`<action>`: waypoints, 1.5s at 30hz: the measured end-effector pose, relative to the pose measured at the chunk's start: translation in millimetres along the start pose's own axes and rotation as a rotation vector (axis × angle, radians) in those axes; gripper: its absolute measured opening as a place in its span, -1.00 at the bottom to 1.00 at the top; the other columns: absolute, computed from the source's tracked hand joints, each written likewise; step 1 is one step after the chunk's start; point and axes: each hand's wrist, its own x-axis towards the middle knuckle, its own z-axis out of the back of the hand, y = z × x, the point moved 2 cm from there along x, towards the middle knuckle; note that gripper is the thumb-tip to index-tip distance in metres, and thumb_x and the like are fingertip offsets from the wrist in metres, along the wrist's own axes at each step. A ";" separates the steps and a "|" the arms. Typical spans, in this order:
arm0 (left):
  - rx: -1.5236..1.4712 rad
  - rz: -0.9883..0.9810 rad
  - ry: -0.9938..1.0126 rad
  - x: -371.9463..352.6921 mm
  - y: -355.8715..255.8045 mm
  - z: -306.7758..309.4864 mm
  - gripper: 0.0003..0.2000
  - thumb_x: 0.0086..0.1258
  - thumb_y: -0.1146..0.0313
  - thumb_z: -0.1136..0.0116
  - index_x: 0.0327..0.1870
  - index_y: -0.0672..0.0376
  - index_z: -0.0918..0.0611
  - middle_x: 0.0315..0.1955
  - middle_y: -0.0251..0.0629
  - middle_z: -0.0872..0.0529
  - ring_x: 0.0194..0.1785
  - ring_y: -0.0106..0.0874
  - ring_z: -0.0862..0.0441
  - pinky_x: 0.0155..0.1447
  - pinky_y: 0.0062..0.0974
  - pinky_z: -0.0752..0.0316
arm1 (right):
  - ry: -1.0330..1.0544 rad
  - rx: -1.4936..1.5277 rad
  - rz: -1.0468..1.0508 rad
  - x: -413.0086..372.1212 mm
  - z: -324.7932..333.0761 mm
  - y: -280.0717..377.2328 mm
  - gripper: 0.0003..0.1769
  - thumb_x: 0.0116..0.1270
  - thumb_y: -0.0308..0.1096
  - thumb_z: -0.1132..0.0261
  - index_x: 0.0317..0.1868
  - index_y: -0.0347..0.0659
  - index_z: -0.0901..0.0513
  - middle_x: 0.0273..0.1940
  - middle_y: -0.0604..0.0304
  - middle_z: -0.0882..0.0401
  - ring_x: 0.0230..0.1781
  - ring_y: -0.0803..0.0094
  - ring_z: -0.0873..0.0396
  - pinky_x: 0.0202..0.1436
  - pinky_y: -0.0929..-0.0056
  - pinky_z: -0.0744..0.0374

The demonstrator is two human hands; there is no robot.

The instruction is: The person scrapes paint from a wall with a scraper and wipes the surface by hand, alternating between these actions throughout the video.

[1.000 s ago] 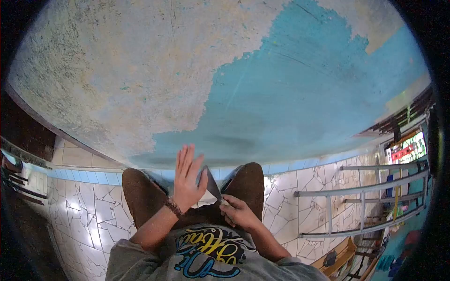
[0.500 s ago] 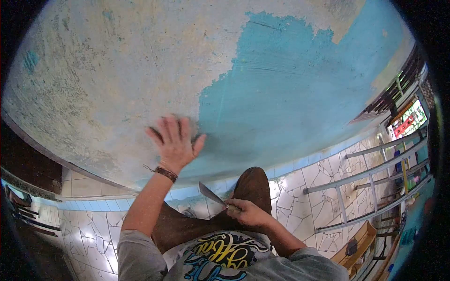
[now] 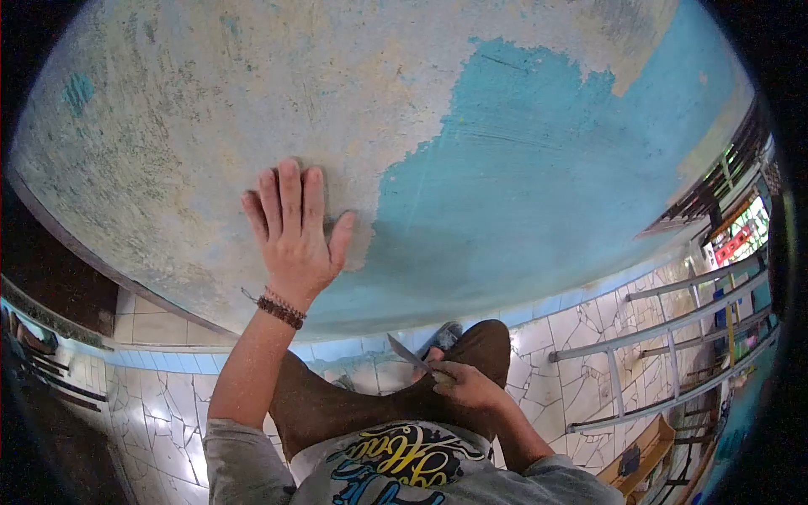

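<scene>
My left hand [image 3: 295, 227] lies flat against the scraped grey part of the wall [image 3: 219, 126], fingers spread, just left of the ragged edge of the turquoise paint [image 3: 522, 177]. Dark beaded bracelets circle that wrist. Down by my thigh, my right hand [image 3: 461, 385] is closed around the handle of a scraper [image 3: 408, 350]. Its metal blade points up and left, apart from the wall. Most of the handle is hidden by my fingers.
A metal ladder [image 3: 656, 334] lies slanted to the right. Beneath it is a wooden box [image 3: 648, 454]. White crazy-paved tiles [image 3: 539, 370] cover the floor, and light blue tiles [image 3: 177, 362] run along the wall base. A dark opening [image 3: 59, 295] is at the left.
My left hand has moved up the wall and slightly left, and is now sharp rather than blurred. My right hand, with the scraper, has shifted slightly right. A foot now shows near the blade.
</scene>
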 end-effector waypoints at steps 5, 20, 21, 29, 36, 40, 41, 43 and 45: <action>-0.042 -0.098 0.117 -51.9 -30.4 -32.7 -0.34 0.40 -0.03 -0.08 0.37 0.28 -0.37 0.45 0.07 -0.20 0.51 0.11 -0.07 0.48 0.29 0.18 | 0.005 0.000 0.074 13.6 -3.7 7.6 -0.42 0.27 -0.17 -0.33 0.24 -0.26 -0.51 0.09 -0.18 -0.61 0.13 0.00 -0.59 0.19 0.21 -0.53; -0.093 -0.018 0.321 -97.1 -25.3 -16.3 -0.40 0.35 0.05 -0.16 0.32 0.25 -0.46 0.42 -0.10 -0.32 0.50 -0.08 -0.19 0.51 0.22 0.12 | -0.274 0.516 0.187 -10.6 1.4 4.7 -0.55 0.46 -0.33 -0.20 0.31 -0.23 -0.41 -0.25 0.24 -0.60 -0.41 0.58 -0.48 -0.37 0.59 -0.49; -0.086 -0.010 0.294 -82.3 -24.6 -13.5 -0.39 0.35 0.04 -0.16 0.32 0.26 -0.46 0.42 -0.09 -0.32 0.50 -0.07 -0.18 0.51 0.22 0.13 | -0.256 0.596 0.196 -10.8 1.1 10.8 -0.54 0.47 -0.32 -0.17 0.32 -0.23 -0.39 -0.23 0.22 -0.60 -0.42 0.57 -0.49 -0.39 0.59 -0.50; -0.089 0.002 0.451 -137.9 -26.4 -28.5 -0.44 0.37 0.08 -0.13 0.32 0.22 -0.47 0.43 -0.10 -0.31 0.49 -0.11 -0.20 0.54 0.16 0.17 | -0.171 0.914 0.347 9.9 -16.2 41.6 -0.59 0.51 -0.29 -0.09 0.30 -0.20 -0.34 -0.27 0.12 -0.54 -0.50 0.52 -0.47 -0.53 0.53 -0.50; -0.444 0.342 0.461 -162.0 -51.1 15.9 -0.57 0.44 0.20 -0.08 0.23 0.24 -0.53 0.14 -0.08 -0.60 0.21 -0.14 -0.52 0.36 -0.12 -0.29 | -0.091 0.806 0.379 52.7 -49.2 64.9 -0.70 0.60 -0.25 0.03 0.18 -0.20 -0.44 -0.49 0.21 -0.45 -0.61 0.52 -0.41 -0.58 0.53 -0.42; -1.391 1.250 0.612 -167.1 -60.4 12.2 -0.60 0.55 0.18 0.01 0.20 0.32 -0.49 -0.17 -0.12 -0.72 -0.02 -0.30 -0.68 0.06 -0.38 -0.54 | -0.069 0.893 0.422 80.0 -67.1 80.8 -0.70 0.60 -0.21 0.02 0.13 -0.20 -0.46 -0.52 0.22 -0.44 -0.65 0.52 -0.39 -0.63 0.54 -0.36; -1.506 1.311 0.534 -164.9 -59.5 9.5 -0.61 0.56 0.17 0.02 0.19 0.32 -0.49 -0.19 -0.16 -0.71 -0.05 -0.35 -0.68 0.02 -0.40 -0.55 | -0.067 0.909 0.428 87.0 -71.5 81.9 -0.70 0.60 -0.20 0.02 0.11 -0.20 -0.47 -0.52 0.23 -0.44 -0.65 0.52 -0.38 -0.63 0.54 -0.35; -1.732 1.424 0.367 -156.5 -55.4 3.5 -0.61 0.59 0.14 0.05 0.16 0.31 -0.48 -0.24 -0.23 -0.70 -0.13 -0.46 -0.67 -0.06 -0.45 -0.57 | -0.087 0.925 0.419 101.4 -80.4 75.7 -0.71 0.60 -0.18 0.01 0.09 -0.20 -0.47 -0.54 0.25 -0.42 -0.68 0.54 -0.36 -0.67 0.54 -0.33; -1.734 1.484 0.355 -136.7 -62.4 3.2 -0.63 0.59 0.12 0.04 0.10 0.29 -0.50 -0.30 -0.27 -0.69 -0.24 -0.48 -0.64 -0.16 -0.47 -0.56 | -0.098 0.921 0.441 109.9 -86.0 73.4 -0.71 0.60 -0.19 0.00 0.09 -0.20 -0.47 -0.55 0.27 -0.42 -0.70 0.55 -0.35 -0.68 0.54 -0.32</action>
